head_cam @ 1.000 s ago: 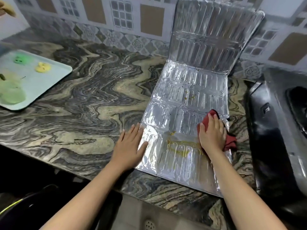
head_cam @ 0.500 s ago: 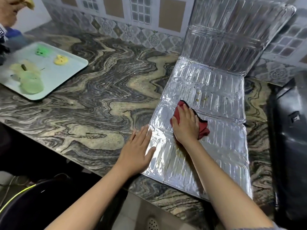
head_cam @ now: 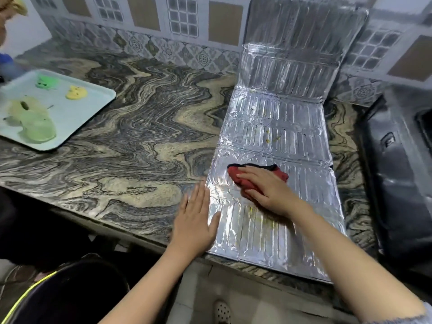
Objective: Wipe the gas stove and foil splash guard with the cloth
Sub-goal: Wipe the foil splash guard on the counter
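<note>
The silver foil splash guard [head_cam: 278,127] lies mostly flat on the marble counter, its far panels leaning up against the tiled wall. Yellow specks and smears show on its ribs. My right hand [head_cam: 268,191] presses a red cloth [head_cam: 240,176] onto the near-middle panel, fingers pointing left. My left hand [head_cam: 195,222] lies flat with fingers spread on the foil's left edge, half on the counter. The black gas stove [head_cam: 402,174] sits at the right edge, only partly in view.
A pale blue tray [head_cam: 77,115] with green and yellow blobs lies at the far left of the counter [head_cam: 140,141]. Another person's hand shows at the top left corner. A dark chair back [head_cam: 58,298] stands below the counter's front edge.
My right hand has dragged the red cloth from the foil's right side across to the left, then slightly back toward the panel's middle. The left hand stays on the foil edge.
</note>
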